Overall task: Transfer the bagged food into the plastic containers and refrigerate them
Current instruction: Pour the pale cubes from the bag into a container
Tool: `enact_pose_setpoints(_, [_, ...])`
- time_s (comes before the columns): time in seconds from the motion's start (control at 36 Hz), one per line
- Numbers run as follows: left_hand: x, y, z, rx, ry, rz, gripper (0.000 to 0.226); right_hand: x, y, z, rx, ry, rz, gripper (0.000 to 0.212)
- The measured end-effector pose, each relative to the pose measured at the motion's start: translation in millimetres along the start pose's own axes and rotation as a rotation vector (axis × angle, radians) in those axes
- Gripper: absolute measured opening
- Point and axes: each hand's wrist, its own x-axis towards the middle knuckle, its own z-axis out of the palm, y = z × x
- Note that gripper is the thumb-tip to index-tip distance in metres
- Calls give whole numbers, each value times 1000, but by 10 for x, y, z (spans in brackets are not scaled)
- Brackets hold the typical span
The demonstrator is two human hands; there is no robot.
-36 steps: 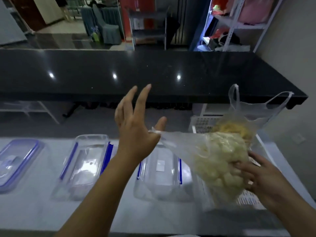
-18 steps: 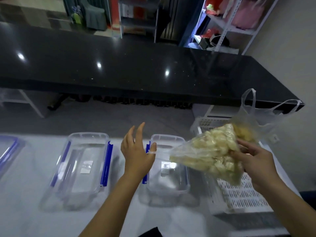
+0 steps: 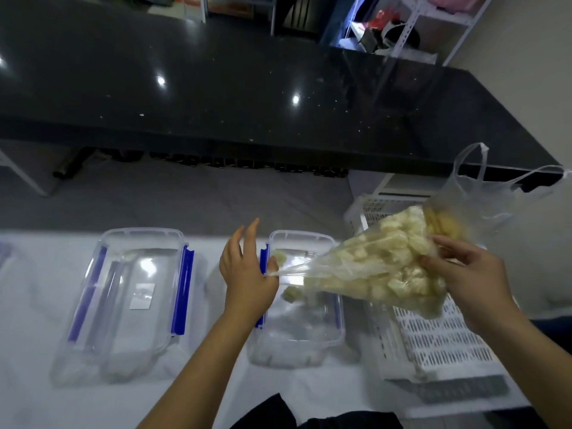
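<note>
Bag (image 3: 371, 267) of pale chunks hangs tilted over the open container (image 3: 297, 332), a few pieces already inside; left hand (image 3: 247, 274) pinches its mouth, right hand (image 3: 464, 270) grips the bottom. Film looks limp and slippery, the load loose, so keep both ends held

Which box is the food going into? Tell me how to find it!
On the white table stand two clear boxes with blue clips. Yours is the right box, beside the white basket, under the tilted bag. Only it holds pale food pieces.
</note>
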Motion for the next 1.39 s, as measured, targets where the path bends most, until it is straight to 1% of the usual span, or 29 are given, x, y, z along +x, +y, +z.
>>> enact_pose_setpoints(0.06, [-16,-8,31,18,3,2,75,3,-7,2,-32,-3,-14,46])
enact_pose_setpoints(0.14, [-57,-9,47,16,-8,-25,75,30,-38,-29,-17,4,-10,40])
enact_pose_setpoints(0.22, [-106,1,55,8,-5,1,73,62,-88,-19,-19,-10,-5,42])
enact_pose_setpoints(0.28, [-107,-26,55,-2,3,-12,72,20,-107,25,-51,-27,-35,39])
enact_pose_setpoints(0.36, [-91,-60,54,8,-3,-35,72,2,-121,24,-22,-16,-49,40])
enact_pose_setpoints(0.44, [-114,-31,65,10,-13,15,73,-7,-159,29,1,-13,-44,39])
enact_pose_setpoints(0.53, [-127,-51,53,18,-13,-9,72,-69,-146,51,-28,-36,-68,43])
enact_pose_setpoints(0.58, [-120,-73,57,33,-22,-24,73,-63,-145,23,-12,-16,-70,43])
enact_pose_setpoints(0.67, [-124,-64,78,32,-43,11,76,-67,-167,25,6,2,-78,39])
enact_pose_setpoints(0.72, [-128,-68,82,40,-49,18,76,-80,-147,34,-9,-1,-89,40])
enact_pose_setpoints(0.81, [-137,-51,77,54,-59,16,75,-69,-135,7,58,46,-70,40])
enact_pose_setpoints(0.92, [-155,-17,89,44,-54,34,69,-126,-174,31,5,22,-110,45])
enact_pose_setpoints(1.0, [-156,-14,92,33,-50,20,68,-127,-180,-2,49,50,-113,42])
enact_pose_setpoints(1.08, [-187,20,102,35,-57,60,67,-159,-201,16,1,35,-136,41])
enact_pose_setpoints(1.19, [-180,21,100,38,-49,28,66,-170,-226,8,25,66,-144,43])
enact_pose_setpoints(1.28, [-195,19,106,34,-56,37,64,-178,-261,23,-3,39,-169,48])
enact_pose_setpoints(1.39, [-193,-7,97,41,-57,25,66,-179,-254,36,-6,45,-187,47])
